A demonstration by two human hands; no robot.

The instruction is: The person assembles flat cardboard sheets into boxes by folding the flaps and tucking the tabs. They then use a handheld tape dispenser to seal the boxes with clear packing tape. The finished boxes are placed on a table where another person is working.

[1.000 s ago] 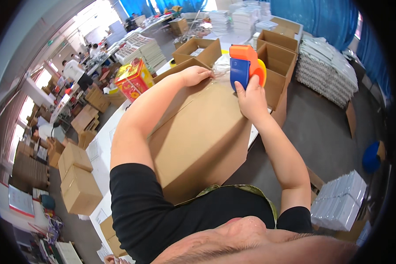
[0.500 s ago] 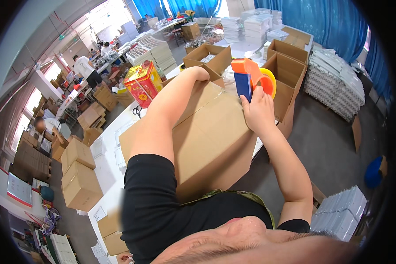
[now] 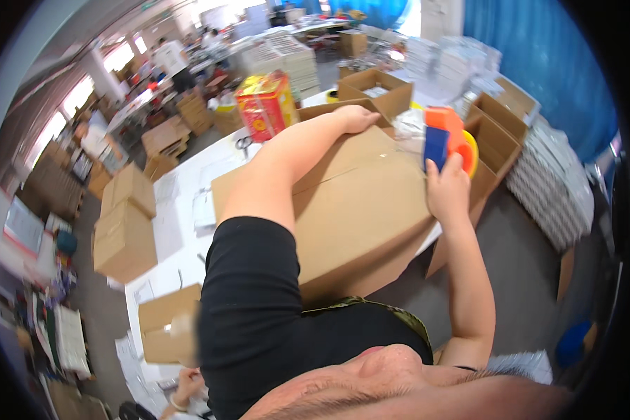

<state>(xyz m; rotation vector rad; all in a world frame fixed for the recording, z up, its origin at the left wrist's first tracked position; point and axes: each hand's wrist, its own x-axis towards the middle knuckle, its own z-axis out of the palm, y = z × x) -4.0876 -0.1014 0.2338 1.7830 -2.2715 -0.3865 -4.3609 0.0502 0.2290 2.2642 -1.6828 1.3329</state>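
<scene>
A large brown cardboard box (image 3: 360,210) lies tilted in front of me on the white table (image 3: 171,241). My left arm reaches across its top, and my left hand (image 3: 357,119) is closed over the far edge, its fingertips partly hidden. In my right hand (image 3: 448,189) is an orange and blue tape dispenser (image 3: 437,143), raised over the box's right end. A yellow ring (image 3: 473,155) shows at the dispenser's right side. Crumpled clear plastic (image 3: 409,126) lies between the far edge and the dispenser.
Open boxes (image 3: 497,143) stand at the right and behind. Left of the large box are a red and yellow tin (image 3: 264,105), black scissors (image 3: 243,143) and stacked cartons (image 3: 124,224). Another person's hand (image 3: 187,385) shows at the lower left. Wrapped stacks (image 3: 549,182) stand far right.
The view has swung, so the scene sits farther right. My left hand has come up more into sight at the far edge. The tape dispenser stays in my right hand.
</scene>
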